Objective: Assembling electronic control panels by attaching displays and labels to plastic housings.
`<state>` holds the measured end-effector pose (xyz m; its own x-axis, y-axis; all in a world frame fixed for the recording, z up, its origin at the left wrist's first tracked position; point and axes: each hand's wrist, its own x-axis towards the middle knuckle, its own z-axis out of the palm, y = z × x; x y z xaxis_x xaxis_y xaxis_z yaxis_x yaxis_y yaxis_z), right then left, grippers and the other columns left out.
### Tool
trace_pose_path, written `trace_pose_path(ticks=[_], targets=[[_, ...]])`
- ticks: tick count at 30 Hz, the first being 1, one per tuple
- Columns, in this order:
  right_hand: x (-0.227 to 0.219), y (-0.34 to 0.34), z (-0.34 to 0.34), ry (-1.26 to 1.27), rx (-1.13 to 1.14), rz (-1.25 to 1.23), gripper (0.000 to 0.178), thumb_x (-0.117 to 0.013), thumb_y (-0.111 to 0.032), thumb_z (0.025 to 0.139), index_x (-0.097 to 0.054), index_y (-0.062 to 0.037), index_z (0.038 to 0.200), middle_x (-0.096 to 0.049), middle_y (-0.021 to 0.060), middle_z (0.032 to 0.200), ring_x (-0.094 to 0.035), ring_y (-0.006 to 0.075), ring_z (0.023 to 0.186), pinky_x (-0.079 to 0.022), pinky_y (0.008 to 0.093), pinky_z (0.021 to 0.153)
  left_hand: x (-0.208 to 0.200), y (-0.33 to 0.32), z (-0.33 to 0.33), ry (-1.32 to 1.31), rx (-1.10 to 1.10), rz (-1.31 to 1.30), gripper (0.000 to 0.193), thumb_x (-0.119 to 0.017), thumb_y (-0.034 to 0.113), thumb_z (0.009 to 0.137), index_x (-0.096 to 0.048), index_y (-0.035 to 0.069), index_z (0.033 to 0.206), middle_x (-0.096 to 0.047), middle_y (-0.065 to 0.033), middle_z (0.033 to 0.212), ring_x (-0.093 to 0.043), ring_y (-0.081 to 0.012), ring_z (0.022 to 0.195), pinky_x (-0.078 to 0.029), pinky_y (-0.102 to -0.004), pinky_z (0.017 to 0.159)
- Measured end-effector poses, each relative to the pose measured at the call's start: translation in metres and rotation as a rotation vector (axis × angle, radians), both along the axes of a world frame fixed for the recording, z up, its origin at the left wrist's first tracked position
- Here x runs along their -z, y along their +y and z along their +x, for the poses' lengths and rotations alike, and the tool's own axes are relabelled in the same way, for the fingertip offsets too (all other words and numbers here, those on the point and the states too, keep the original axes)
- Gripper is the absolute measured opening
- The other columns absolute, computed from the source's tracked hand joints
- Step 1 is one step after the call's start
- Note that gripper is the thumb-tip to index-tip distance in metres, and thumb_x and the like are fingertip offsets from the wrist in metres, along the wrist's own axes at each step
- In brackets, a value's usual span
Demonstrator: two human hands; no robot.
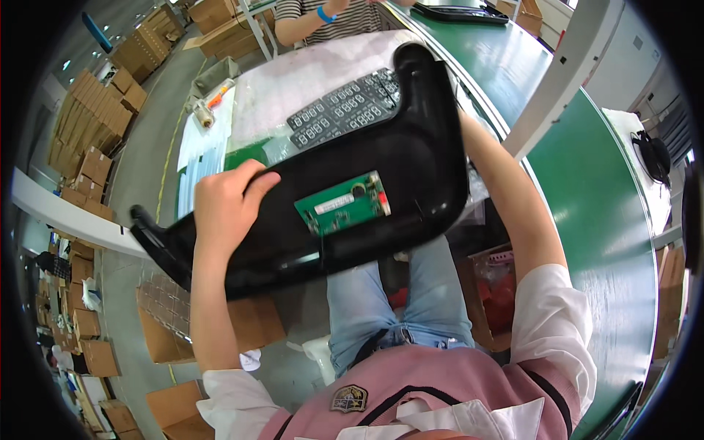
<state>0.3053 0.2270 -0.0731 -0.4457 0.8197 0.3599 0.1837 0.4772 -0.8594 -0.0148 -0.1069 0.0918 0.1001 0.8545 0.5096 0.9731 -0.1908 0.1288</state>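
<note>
Head view: from my remote seat I see a black shell point(422, 165) held up over the person's lap, tilted, with its right end higher than its left. A green board point(353, 211) sits against its inner face, near the middle; I cannot tell whether it is fastened. The left hand point(224, 209) grips the shell's upper edge towards the left, thumb extended over the inner face. The right forearm point(513, 187) runs up behind the shell's right end, which hides the right hand from me, so I cannot tell how its fingers stand.

Beyond the shell I make out dark displays point(345, 106) laid close together on a table point(268, 84) with a whitish cover. An orange-and-white tool point(209, 108) lies near the table's left edge. Across the table I see a co-worker point(348, 28) in a striped top, with a blue wristband point(325, 13). To the right I have a green bench point(587, 194); to the left, stacked cartons point(88, 110) line the floor.
</note>
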Motion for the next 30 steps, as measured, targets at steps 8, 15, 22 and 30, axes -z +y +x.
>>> trace_pose_path(ticks=[8,15,22,30], targets=[[-0.037,0.013,-0.102,-0.819,0.478,0.444,0.039,-0.061,-0.038,0.088,-0.071,-0.0008,0.083,-0.069,0.0196,0.087,-0.068,0.0357,0.078,-0.054,0.0439,0.072,0.076,0.059,-0.051,-0.234,0.075,-0.531,0.028,-0.068,0.026,0.085,-0.067,-0.002,0.09,-0.064,-0.0203,0.073,-0.06,-0.0335,0.063,-0.047,-0.0376,0.063],[-0.049,0.026,-0.081,-0.401,0.41,0.076,0.026,-0.059,-0.024,0.089,-0.07,-0.0003,0.087,-0.069,0.0126,0.078,-0.069,0.023,0.07,-0.053,0.0358,0.058,0.095,0.08,-0.054,-0.295,0.097,-0.758,0.032,-0.068,0.031,0.085,-0.068,-0.001,0.089,-0.064,-0.0205,0.073,-0.061,-0.0342,0.065,-0.047,-0.0384,0.063],[-0.156,-0.108,-0.053,-0.019,0.057,0.046,0.018,-0.056,-0.017,0.095,-0.068,-0.0031,0.096,-0.054,-0.0039,0.065,-0.045,0.0022,0.054,-0.032,0.0197,0.043,0.111,0.087,-0.067,-0.194,0.196,-0.61,0.038,-0.066,0.037,0.085,-0.064,-0.001,0.08,-0.06,-0.0211,0.069,-0.059,-0.0348,0.063,-0.046,-0.04,0.061],[-0.094,-0.195,-0.052,-0.817,-0.378,0.237,0.017,-0.057,-0.014,0.09,-0.066,-0.0001,0.092,-0.065,0.0118,0.073,-0.063,0.027,0.065,-0.049,0.0346,0.062,0.116,0.092,-0.071,-0.267,0.146,-0.685,0.038,-0.064,0.041,0.086,-0.069,0.003,0.084,-0.065,-0.016,0.073,-0.063,-0.032,0.071,-0.047,-0.0409,0.066]])
